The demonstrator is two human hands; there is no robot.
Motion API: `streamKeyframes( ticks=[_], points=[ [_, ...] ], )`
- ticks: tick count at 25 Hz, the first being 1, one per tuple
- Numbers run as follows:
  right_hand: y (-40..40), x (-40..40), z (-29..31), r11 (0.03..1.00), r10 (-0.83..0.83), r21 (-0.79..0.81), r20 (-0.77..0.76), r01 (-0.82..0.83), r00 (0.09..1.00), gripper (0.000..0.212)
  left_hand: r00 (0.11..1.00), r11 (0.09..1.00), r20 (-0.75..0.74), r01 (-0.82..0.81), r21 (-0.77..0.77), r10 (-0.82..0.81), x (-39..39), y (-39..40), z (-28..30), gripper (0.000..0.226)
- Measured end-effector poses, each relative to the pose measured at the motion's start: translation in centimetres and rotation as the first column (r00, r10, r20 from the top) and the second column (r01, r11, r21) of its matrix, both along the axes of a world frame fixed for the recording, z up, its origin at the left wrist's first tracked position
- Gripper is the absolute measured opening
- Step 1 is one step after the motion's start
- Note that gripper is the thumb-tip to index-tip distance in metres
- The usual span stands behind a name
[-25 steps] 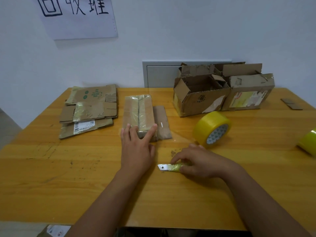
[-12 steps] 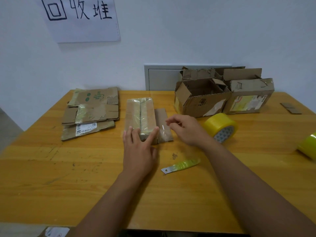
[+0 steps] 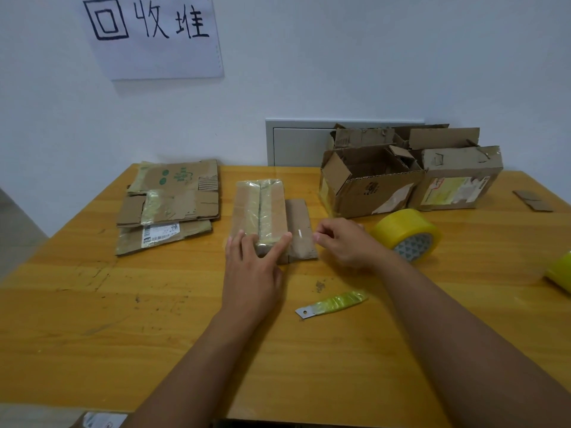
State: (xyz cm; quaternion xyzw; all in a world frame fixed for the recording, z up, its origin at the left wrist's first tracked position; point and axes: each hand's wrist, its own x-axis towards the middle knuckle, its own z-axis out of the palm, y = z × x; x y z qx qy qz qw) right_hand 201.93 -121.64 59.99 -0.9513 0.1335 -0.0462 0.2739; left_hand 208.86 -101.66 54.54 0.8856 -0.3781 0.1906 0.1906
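- Since the right hand (image 3: 343,242) has let it go, the cutter (image 3: 332,304) lies alone on the table (image 3: 92,319): cutting looks finished.
- As before, the left hand (image 3: 251,273) presses the cardboard bundle (image 3: 261,208) at mid-table, fingers spread over its near end.
- That right hand has moved up beside the bundle's side flap (image 3: 301,230), thumb and forefinger pinched, probably on a clear tape end (image 3: 315,237).
- Behind it, the tape roll (image 3: 404,234) rests unmoved.

Packing workroom, flattened cartons (image 3: 173,199), tape roll (image 3: 407,234)
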Motion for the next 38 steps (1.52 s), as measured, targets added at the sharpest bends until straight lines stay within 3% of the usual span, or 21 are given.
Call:
streamKeyframes(
  ticks=[6, 9, 13, 22, 24, 27, 29, 30, 32, 34, 38],
  points=[
    [0.1, 0.1, -0.4, 1.000, 0.014, -0.008, 0.023, -0.014, 1.000, 0.023, 1.000, 1.000, -0.005, -0.009, -0.025, 0.009, 0.3, 0.0, 0.4, 0.058],
    [-1.5, -1.2, -0.6, 1.000, 0.012, -0.026, -0.040, -0.013, 0.999, 0.021, 0.999, 0.998, -0.019, -0.035, -0.055, 0.034, 0.6, 0.0, 0.5, 0.053],
    [-2.8, -3.0, -0.7, 0.995, 0.067, 0.080, -0.141, -0.056, 0.988, 0.018, 0.998, 0.997, -0.019, -0.057, -0.057, 0.056, 0.6, -0.8, 0.1, 0.056],
    [-1.0, -2.5, -2.6, 0.926, 0.109, -0.339, -0.181, -0.166, 0.977, 0.014, 0.994, 0.994, -0.050, -0.100, -0.037, 0.098, -0.2, -1.8, -0.3, 0.066],
    [-1.1, -2.5, -2.5, 0.903, 0.100, -0.396, -0.186, -0.168, 0.977, 0.023, 0.995, 0.994, -0.043, -0.097, -0.042, 0.095, -0.1, -1.8, -0.4, 0.066],
    [-1.3, -2.3, -2.0, 0.910, 0.032, -0.396, -0.222, -0.120, 0.975, 0.065, 0.995, 0.994, -0.035, -0.096, -0.045, 0.094, 0.0, -1.8, -0.5, 0.066],
    [-0.8, -2.1, -1.7, 0.913, 0.035, -0.396, -0.160, -0.097, 0.987, 0.068, 0.995, 0.995, -0.029, -0.091, -0.039, 0.090, 0.0, -1.7, -0.6, 0.067],
    [-0.4, -2.0, -1.7, 0.936, 0.048, -0.346, -0.075, -0.071, 0.996, 0.061, 0.996, 0.995, -0.025, -0.089, -0.035, 0.089, 0.0, -1.7, -0.6, 0.068],
    [1.3, -1.4, -1.7, 1.000, -0.006, -0.013, 0.128, 0.007, 0.992, 0.045, 0.996, 0.996, -0.019, -0.086, -0.036, 0.085, 0.0, -1.7, -0.6, 0.068],
    [3.1, -0.2, -1.6, 0.924, -0.149, 0.376, 0.197, 0.066, 0.969, 0.034, 0.996, 0.995, -0.009, -0.087, -0.042, 0.087, 0.1, -1.7, -0.6, 0.068],
    [5.2, 2.1, -2.0, 0.728, -0.307, 0.676, 0.172, 0.115, 0.936, 0.015, 0.996, 0.996, 0.002, -0.085, -0.036, 0.085, 0.0, -1.3, -0.5, 0.067]
  ],
)
